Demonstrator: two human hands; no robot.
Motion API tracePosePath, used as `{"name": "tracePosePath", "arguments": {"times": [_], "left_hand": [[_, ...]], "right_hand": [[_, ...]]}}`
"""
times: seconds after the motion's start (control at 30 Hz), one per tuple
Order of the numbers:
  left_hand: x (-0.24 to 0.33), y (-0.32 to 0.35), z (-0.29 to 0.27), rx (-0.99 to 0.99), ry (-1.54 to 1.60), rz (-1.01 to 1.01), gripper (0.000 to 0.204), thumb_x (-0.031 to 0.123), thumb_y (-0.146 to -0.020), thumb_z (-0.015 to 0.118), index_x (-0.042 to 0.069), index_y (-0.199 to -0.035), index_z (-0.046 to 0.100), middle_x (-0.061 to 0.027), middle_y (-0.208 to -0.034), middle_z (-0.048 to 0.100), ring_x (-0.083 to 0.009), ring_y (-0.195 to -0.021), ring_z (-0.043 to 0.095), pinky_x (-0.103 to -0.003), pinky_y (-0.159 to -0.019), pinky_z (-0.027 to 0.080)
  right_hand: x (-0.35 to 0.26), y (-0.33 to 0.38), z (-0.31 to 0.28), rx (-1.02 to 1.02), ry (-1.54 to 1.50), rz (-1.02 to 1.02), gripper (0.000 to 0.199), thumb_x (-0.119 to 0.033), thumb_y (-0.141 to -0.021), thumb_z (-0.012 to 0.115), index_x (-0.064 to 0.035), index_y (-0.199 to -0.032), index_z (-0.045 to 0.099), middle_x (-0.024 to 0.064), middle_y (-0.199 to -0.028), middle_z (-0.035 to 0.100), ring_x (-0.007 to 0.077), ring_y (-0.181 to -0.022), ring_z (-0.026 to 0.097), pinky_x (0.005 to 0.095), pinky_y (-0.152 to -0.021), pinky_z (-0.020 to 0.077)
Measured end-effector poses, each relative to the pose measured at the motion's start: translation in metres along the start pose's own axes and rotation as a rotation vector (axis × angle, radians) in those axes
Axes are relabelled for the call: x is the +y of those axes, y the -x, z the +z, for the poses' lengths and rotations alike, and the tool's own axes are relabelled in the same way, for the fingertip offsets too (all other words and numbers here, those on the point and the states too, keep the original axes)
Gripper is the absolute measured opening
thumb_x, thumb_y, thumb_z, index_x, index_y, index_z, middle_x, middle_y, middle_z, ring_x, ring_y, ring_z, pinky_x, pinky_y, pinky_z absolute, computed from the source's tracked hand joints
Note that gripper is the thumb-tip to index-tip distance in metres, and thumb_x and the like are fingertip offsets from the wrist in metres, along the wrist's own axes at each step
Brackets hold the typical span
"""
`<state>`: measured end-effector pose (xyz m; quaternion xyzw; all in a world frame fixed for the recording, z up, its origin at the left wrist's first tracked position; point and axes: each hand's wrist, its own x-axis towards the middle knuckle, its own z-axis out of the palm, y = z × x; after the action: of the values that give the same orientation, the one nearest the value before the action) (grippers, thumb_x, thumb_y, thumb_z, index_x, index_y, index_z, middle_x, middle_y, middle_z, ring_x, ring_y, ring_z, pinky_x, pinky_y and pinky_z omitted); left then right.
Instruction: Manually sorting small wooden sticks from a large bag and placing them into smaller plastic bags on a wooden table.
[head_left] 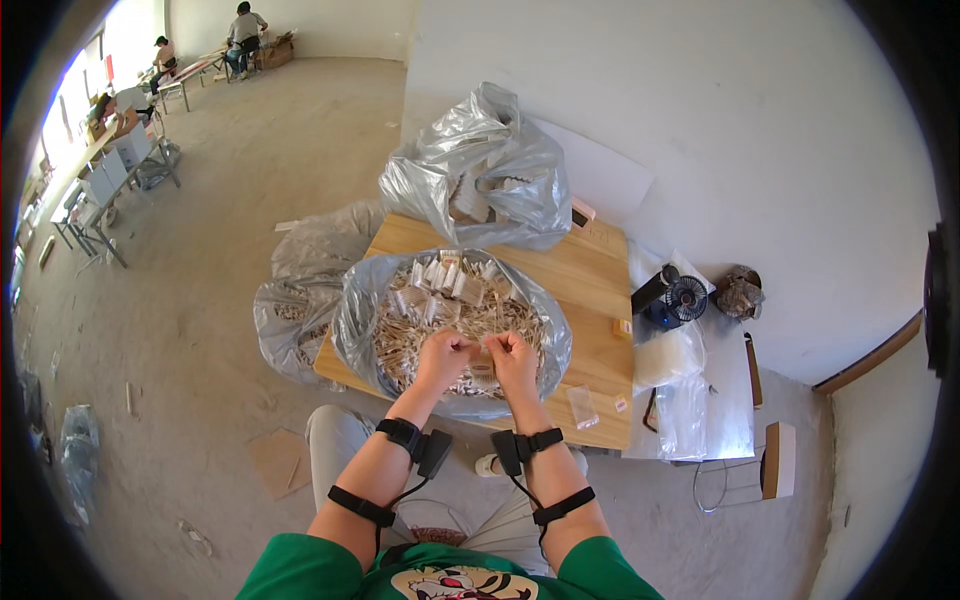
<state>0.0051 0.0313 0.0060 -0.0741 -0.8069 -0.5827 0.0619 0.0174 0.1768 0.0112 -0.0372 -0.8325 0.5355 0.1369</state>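
Above the open plastic bag of small wooden pieces, left hand and right hand together pinch what seems a small clear packet.

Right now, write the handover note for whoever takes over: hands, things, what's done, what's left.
Left hand and right hand: both raised over the open plastic bag, pinching a small clear packet between them.
Bag on the wooden table: a loose heap of small wooden pieces in front, filled packets piled at the far side.
One empty clear packet lies on the table at right.
Done: some packets. Left: most of the heap.
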Motion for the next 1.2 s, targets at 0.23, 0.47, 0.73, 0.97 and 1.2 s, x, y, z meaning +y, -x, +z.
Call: {"name": "tracePosePath", "arguments": {"times": [0.23, 0.47, 0.73, 0.97, 1.2], "left_hand": [[-0.012, -0.002, 0.006, 0.15, 0.103, -0.068, 0.016, 0.008, -0.071, 0.074, -0.001, -0.068, 0.061, -0.0076, -0.07, 0.057, -0.0175, -0.065, 0.056, -0.029, -0.059, 0.044], [-0.019, 0.013, 0.02, 0.116, 0.715, -0.434, 0.011, 0.008, -0.08, 0.07, 0.003, -0.078, 0.061, -0.0007, -0.075, 0.059, -0.0059, -0.068, 0.051, -0.022, -0.058, 0.04], [-0.013, 0.02, 0.018, 0.023, 0.479, -0.404, 0.019, 0.019, -0.089, 0.061, 0.008, -0.076, 0.054, 0.0041, -0.069, 0.049, -0.0053, -0.061, 0.044, -0.022, -0.058, 0.037], [-0.007, 0.022, 0.016, 0.14, 0.061, -0.115, 0.028, 0.024, -0.088, 0.061, 0.002, -0.073, 0.052, -0.0078, -0.063, 0.049, -0.0176, -0.057, 0.046, -0.031, -0.055, 0.04], [-0.016, 0.023, 0.021, 0.23, 0.031, -0.07, 0.029, 0.023, -0.084, 0.064, -0.001, -0.074, 0.053, -0.0147, -0.062, 0.055, -0.0271, -0.056, 0.052, -0.036, -0.055, 0.042]], "right_hand": [[0.018, 0.017, 0.008, 0.034, -0.351, -0.04, 0.027, -0.031, -0.096, 0.05, -0.0046, -0.101, 0.056, 0.0014, -0.077, 0.06, 0.0074, -0.068, 0.053, 0.023, -0.063, 0.044], [0.019, 0.041, 0.017, 0.032, -0.657, 0.373, 0.03, -0.038, -0.098, 0.041, -0.0091, -0.093, 0.048, -0.0005, -0.066, 0.049, 0.0086, -0.049, 0.045, 0.0231, -0.043, 0.0359], [0.034, 0.033, 0.006, 0.194, -0.352, 0.227, 0.033, -0.034, -0.097, 0.043, -0.0055, -0.087, 0.053, 0.002, -0.059, 0.049, 0.01, -0.048, 0.046, 0.025, -0.045, 0.0378], [0.033, 0.038, 0.016, 0.23, -0.055, 0.08, 0.036, -0.031, -0.096, 0.046, 0.0004, -0.082, 0.058, 0.014, -0.068, 0.059, 0.0253, -0.063, 0.056, 0.0369, -0.059, 0.0432], [0.028, 0.038, 0.016, 0.241, 0.107, 0.002, 0.036, -0.03, -0.095, 0.047, 0.0016, -0.081, 0.057, 0.019, -0.068, 0.055, 0.0318, -0.06, 0.052, 0.0387, -0.059, 0.0415]]}}
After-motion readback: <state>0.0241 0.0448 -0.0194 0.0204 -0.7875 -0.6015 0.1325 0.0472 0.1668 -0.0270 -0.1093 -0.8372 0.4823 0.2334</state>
